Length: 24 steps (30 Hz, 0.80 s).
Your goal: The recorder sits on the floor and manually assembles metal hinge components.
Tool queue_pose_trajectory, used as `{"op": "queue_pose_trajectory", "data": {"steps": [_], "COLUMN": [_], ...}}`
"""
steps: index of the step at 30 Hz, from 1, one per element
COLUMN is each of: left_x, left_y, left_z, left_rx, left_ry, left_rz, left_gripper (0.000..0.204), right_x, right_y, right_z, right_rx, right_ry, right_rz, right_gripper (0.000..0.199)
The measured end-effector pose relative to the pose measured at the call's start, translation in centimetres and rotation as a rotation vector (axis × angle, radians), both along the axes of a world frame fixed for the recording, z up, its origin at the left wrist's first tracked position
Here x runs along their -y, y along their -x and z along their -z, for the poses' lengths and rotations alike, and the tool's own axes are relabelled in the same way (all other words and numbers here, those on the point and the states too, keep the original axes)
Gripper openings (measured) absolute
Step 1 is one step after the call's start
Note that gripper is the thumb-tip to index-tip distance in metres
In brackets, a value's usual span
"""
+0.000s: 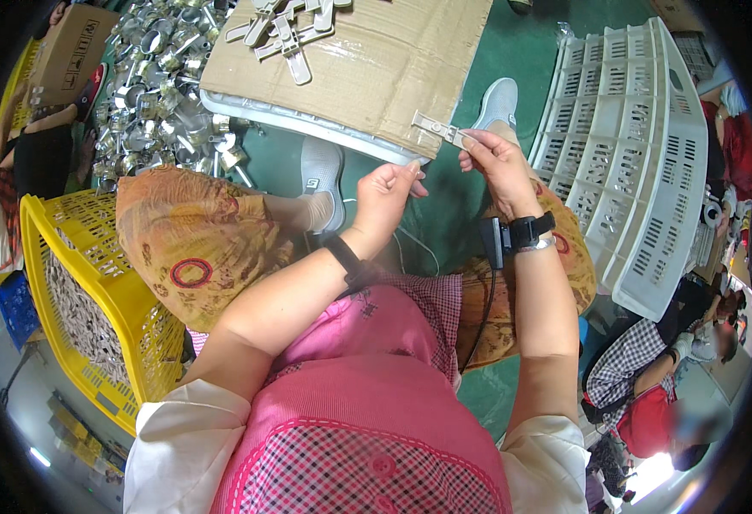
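My right hand (503,171) pinches one end of a flat beige plastic piece (431,125) with crossing arms, over the near right corner of a cardboard-topped surface (367,81). Just left of it, my left hand (384,199) is closed, thumb and fingertips pressed together beside that corner. Whatever it may hold is too small to make out. A loose pile of similar beige plastic pieces (288,38) lies at the far left of the cardboard.
Many metal ring-shaped parts with stems (166,94) are heaped on the floor at left. A yellow crate (110,295) holds many small pale pieces. White slatted crates (620,163) stand at right. A cardboard box (71,56) and other people are around the edges.
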<state>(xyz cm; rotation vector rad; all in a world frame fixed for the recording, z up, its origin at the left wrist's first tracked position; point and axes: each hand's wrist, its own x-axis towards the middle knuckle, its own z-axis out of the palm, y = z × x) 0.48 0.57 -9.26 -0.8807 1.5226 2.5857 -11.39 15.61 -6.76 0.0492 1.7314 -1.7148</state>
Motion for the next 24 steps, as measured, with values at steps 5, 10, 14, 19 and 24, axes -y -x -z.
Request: {"op": "queue_pose_trajectory", "data": {"steps": [5, 10, 14, 19, 24], "left_x": [0.1, 0.3, 0.2, 0.7, 0.0], "left_y": [-0.2, -0.6, 0.0, 0.7, 0.6], "left_z": [-0.2, -0.1, 0.1, 0.4, 0.4], "left_rx": [0.004, -0.008, -0.022, -0.025, -0.015], "left_ry": [0.006, 0.009, 0.073, 0.068, 0.075], "left_rz": [0.001, 0.009, 0.077, 0.068, 0.063], "left_gripper": [0.024, 0.024, 0.024, 0.024, 0.023], "right_x": [0.3, 0.7, 0.4, -0.1, -2.3], "right_y": [-0.3, -0.8, -0.4, -0.9, -6.0], "right_z": [0.1, 0.1, -0.4, -0.9, 11.4], "right_rx": [-0.032, -0.052, -0.09, 0.056, 0.301], "right_ry": [-0.046, -0.144, -0.261, -0.132, -0.424], "right_rz": [0.012, 0.014, 0.01, 0.189, 0.26], "right_gripper": [0.024, 0.023, 0.023, 0.033, 0.031]}}
